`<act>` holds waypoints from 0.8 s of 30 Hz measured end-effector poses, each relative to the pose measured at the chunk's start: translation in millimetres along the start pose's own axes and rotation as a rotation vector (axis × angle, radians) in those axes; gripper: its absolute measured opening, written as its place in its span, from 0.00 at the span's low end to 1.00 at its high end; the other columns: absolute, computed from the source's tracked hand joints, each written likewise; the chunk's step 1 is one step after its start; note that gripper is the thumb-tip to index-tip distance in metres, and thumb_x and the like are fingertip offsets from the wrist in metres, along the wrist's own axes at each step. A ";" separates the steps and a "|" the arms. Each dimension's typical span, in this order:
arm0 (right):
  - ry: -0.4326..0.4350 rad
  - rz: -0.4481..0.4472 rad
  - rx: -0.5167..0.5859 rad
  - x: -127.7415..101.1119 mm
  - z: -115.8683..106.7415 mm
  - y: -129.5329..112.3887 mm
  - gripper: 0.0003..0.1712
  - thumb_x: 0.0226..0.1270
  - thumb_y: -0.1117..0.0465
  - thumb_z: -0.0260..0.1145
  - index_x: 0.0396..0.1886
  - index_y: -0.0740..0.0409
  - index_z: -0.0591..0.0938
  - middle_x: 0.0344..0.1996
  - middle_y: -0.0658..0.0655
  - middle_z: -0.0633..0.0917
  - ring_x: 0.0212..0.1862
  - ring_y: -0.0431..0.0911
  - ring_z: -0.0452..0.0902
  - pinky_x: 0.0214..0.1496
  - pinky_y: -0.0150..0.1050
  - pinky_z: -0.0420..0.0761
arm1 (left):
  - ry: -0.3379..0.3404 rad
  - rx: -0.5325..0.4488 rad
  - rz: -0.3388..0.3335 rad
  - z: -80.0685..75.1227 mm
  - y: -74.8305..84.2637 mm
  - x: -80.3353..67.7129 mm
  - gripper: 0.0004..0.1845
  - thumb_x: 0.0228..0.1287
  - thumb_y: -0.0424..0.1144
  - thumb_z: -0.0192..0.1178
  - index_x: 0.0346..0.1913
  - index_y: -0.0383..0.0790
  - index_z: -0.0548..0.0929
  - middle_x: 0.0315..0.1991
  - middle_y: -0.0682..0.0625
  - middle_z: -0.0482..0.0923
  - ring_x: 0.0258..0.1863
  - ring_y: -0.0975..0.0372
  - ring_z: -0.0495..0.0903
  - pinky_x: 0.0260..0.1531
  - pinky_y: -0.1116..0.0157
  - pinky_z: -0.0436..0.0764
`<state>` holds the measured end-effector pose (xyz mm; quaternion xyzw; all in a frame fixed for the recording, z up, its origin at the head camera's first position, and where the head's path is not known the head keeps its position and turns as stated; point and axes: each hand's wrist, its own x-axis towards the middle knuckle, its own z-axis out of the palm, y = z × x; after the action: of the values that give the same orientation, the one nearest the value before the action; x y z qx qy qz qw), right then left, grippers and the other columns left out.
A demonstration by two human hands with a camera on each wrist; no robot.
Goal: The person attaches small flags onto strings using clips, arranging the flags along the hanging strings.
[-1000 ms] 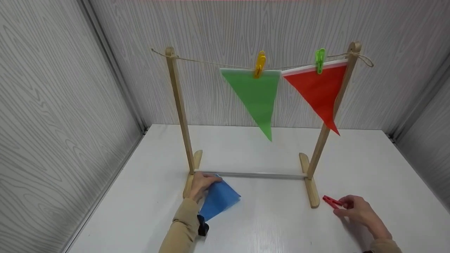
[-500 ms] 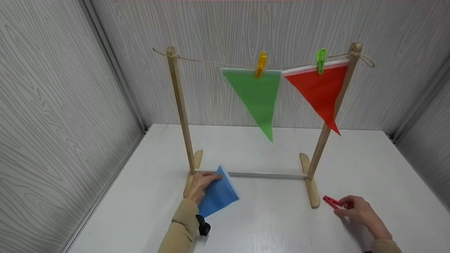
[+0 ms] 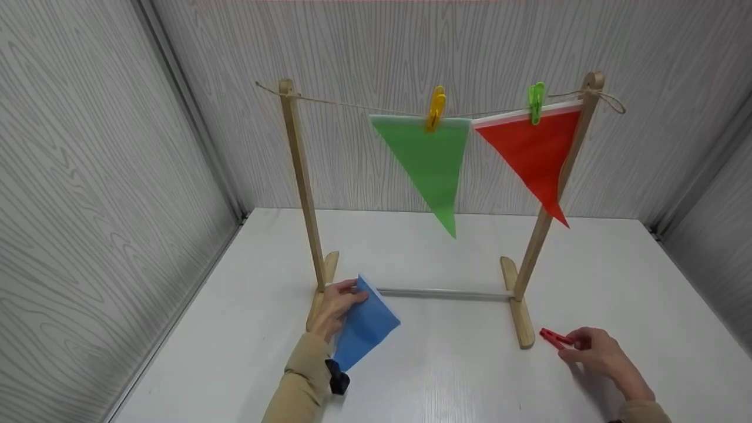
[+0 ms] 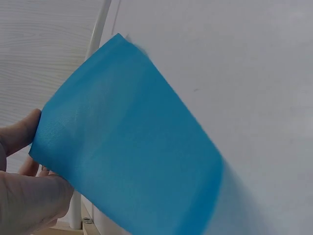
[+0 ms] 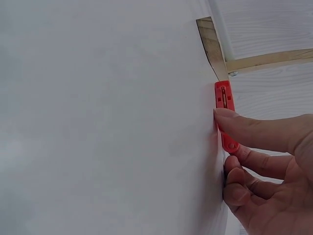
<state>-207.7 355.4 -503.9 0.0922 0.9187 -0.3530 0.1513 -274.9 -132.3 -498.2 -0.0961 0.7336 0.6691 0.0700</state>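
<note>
Near the foot of the left post, my left hand [image 3: 338, 306] pinches a blue pennant flag [image 3: 369, 322] by its upper left edge. In the left wrist view the blue cloth [image 4: 132, 132] spreads out from between thumb and fingers, above the white table. My right hand [image 3: 599, 355] is low at the right and holds a red clothespin [image 3: 553, 337] by its handle end, just off the stand's right foot. The right wrist view has the thumb lying on the red clothespin [image 5: 225, 98], with the other fingers curled behind it.
A wooden stand [image 3: 301, 176] carries a string [image 3: 346, 104] between its posts. From the string hang a green pennant [image 3: 432, 164] under a yellow clothespin [image 3: 435, 108] and a red pennant [image 3: 537, 155] under a green clothespin [image 3: 535, 103]. A rod [image 3: 440, 294] joins the stand's feet.
The blue pennant has been lifted and turned in my left hand, its top corner rising in front of the rod. My right hand and the red clothespin have stayed in place.
</note>
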 end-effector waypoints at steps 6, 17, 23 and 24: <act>0.001 0.000 0.011 -0.5 -0.2 1.3 0.30 0.62 0.56 0.73 0.55 0.73 0.76 0.37 0.59 0.77 0.42 0.49 0.70 0.37 0.37 0.71 | -0.002 -0.007 0.015 1.0 1.2 0.5 0.28 0.69 0.33 0.63 0.68 0.24 0.71 0.68 0.29 0.70 0.73 0.40 0.66 0.75 0.45 0.64; 0.002 -0.004 0.026 -1.5 0.2 1.1 0.29 0.63 0.56 0.73 0.54 0.74 0.76 0.37 0.59 0.77 0.41 0.49 0.71 0.37 0.37 0.73 | 0.075 -0.079 0.039 2.1 0.5 3.6 0.12 0.68 0.40 0.66 0.32 0.34 0.80 0.33 0.52 0.71 0.41 0.60 0.70 0.51 0.65 0.73; 0.004 0.001 0.022 -1.5 0.4 0.6 0.29 0.63 0.57 0.72 0.54 0.74 0.76 0.37 0.59 0.77 0.41 0.49 0.71 0.36 0.37 0.72 | 0.120 -0.106 0.061 2.4 0.3 3.2 0.19 0.66 0.43 0.68 0.23 0.42 0.71 0.28 0.53 0.66 0.37 0.61 0.68 0.42 0.67 0.69; 0.006 0.000 0.021 -1.7 0.5 0.4 0.28 0.63 0.58 0.72 0.54 0.74 0.76 0.36 0.59 0.77 0.41 0.49 0.71 0.36 0.37 0.72 | 0.131 -0.106 0.062 2.4 0.2 3.1 0.19 0.66 0.44 0.68 0.23 0.43 0.72 0.29 0.54 0.67 0.38 0.61 0.68 0.42 0.67 0.69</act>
<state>-205.9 355.2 -503.8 0.0948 0.9153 -0.3625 0.1475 -278.1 -130.1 -499.0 -0.1204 0.7028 0.7011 -0.0039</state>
